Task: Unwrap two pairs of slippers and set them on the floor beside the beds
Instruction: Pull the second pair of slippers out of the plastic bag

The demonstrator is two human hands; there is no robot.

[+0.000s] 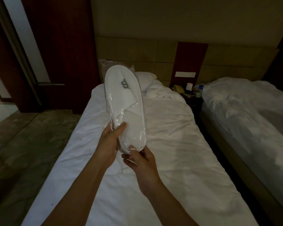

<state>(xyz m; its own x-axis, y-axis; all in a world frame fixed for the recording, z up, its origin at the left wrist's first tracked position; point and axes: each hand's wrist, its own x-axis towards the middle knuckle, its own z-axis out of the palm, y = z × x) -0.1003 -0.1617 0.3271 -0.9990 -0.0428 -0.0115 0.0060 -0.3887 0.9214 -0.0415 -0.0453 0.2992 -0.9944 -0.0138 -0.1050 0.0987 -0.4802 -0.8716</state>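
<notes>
I hold a pack of white slippers [125,101] sealed in clear plastic upright over the near bed [178,152]. A grey logo shows on the toe, which points up. My left hand [110,144] grips the pack's left edge near the heel, thumb on the front. At the bottom end, my right hand [140,162] pinches the heel with thumb and fingers. Loose plastic sticks out above the toe. I cannot tell how many slippers the pack holds. No other slippers are in sight.
A second bed [252,115] stands to the right across a narrow dark gap. Between the headboards, a nightstand [189,93] carries a phone, a paper roll and a bottle. Patterned carpet [31,144] lies left of the near bed, with a dark wooden door [60,46] behind it.
</notes>
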